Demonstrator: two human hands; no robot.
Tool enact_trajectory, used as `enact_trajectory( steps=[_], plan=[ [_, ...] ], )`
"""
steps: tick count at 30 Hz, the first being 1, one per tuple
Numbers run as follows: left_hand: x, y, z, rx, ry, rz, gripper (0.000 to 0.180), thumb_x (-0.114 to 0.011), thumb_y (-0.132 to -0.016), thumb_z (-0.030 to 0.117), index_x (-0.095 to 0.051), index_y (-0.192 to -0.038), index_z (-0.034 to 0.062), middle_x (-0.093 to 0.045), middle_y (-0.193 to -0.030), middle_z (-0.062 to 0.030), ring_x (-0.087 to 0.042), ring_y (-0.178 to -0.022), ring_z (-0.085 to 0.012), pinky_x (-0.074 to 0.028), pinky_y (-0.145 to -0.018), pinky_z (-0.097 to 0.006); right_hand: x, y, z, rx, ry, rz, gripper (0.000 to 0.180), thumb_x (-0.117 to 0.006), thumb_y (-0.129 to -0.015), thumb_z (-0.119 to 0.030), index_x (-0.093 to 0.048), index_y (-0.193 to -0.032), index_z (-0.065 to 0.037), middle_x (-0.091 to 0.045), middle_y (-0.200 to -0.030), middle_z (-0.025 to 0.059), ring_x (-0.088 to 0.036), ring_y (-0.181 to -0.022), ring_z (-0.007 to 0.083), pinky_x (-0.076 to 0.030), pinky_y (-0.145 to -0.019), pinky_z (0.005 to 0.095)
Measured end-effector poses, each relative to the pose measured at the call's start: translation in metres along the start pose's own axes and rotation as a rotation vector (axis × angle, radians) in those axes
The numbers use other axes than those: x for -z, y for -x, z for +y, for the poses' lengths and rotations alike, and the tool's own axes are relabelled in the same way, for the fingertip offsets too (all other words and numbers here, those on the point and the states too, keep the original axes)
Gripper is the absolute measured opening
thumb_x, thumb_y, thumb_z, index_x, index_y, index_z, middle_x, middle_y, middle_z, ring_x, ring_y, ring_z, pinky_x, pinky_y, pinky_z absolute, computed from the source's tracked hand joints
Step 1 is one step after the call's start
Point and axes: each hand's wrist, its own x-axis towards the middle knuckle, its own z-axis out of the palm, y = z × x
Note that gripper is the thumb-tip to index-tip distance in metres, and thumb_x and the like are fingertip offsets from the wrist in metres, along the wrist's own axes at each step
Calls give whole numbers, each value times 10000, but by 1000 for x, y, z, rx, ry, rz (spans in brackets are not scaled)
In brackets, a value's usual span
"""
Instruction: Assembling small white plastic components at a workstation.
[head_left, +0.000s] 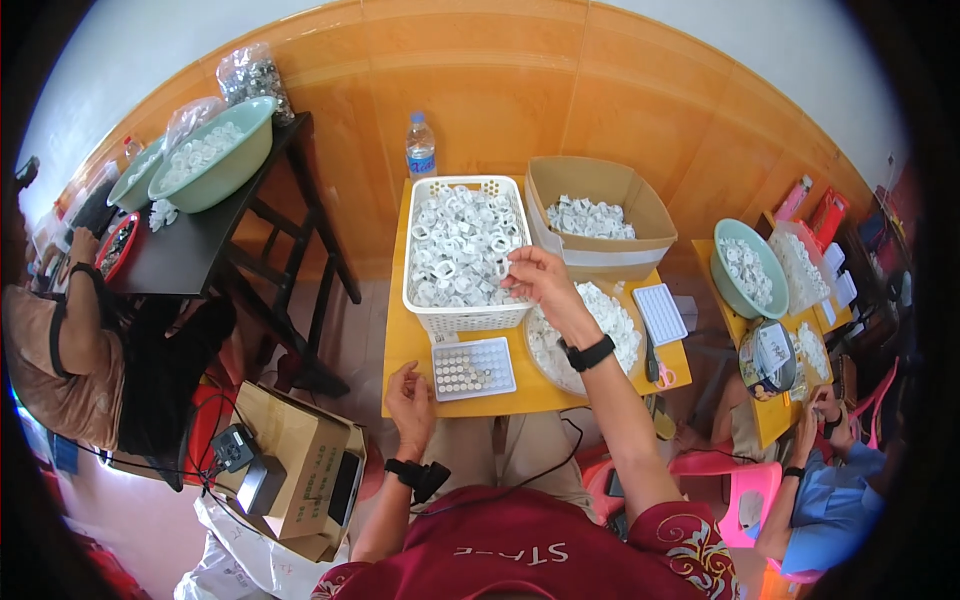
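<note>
Right hand (535, 275) is at the basket's (465, 318) right edge, fingers pinched on one white ring (500, 266) from the heap, while the left hand (410, 398) rests loosely curled and empty at the table (400, 300) edge beside the small tray (474, 369) of round cells. The ring looks small and light; a loose pinch could drop it back or off the yellow table. Behind stands an open brown box (597, 215) of more white parts with a pale label band on its front, and a clear bottle (421, 147) with a blue label.
</note>
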Motion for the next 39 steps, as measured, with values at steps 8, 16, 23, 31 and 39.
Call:
enact_trajectory(
  steps=[8, 16, 23, 31, 39],
  plan=[
    [-3, -1, 91, 174, 431, -383, 300, -535, -837, 56, -515, -1133, 13, -567, -954, -74, -569, -793, -131, -480, -651, -235, -18, 86, 25, -406, -740, -364, 167, -559, -811, -92, -511, -968, -60, -597, -856, 50, -595, -754, 141, -467, -631, 243],
    [-10, 2, 92, 237, 392, -510, 198, -605, -772, 4, -610, -970, 0, -584, -915, -56, -559, -716, -79, -467, -613, -200, -30, 112, 47, -504, -787, -431, 150, -570, -812, -110, -516, -946, -69, -589, -847, 42, -585, -724, 125, -467, -618, 238],
    [-9, 8, 81, 384, 406, -461, 158, -633, -751, 3, -605, -906, -15, -615, -832, -64, -555, -665, -77, -452, -569, -194, -40, 138, 41, -171, -238, -91, 147, -568, -831, -123, -540, -945, -34, -578, -794, 19, -558, -683, 82, -453, -577, 207],
    [5, 29, 61, 673, 584, -738, 230, -580, -824, 85, -520, -1035, 12, -599, -921, -83, -603, -774, -143, -508, -665, -235, -36, 166, 66, -226, -99, -81, 101, -598, -803, -82, -584, -863, -2, -580, -717, 3, -514, -586, 44, -420, -525, 187],
    [9, 35, 35, 831, 734, -768, 257, -548, -854, 120, -495, -1087, 25, -583, -970, -99, -618, -801, -178, -529, -695, -243, -43, 157, 66, -216, 60, -133, 94, -619, -781, -86, -612, -831, -6, -571, -694, 2, -499, -595, 50, -396, -516, 196]
  ],
)
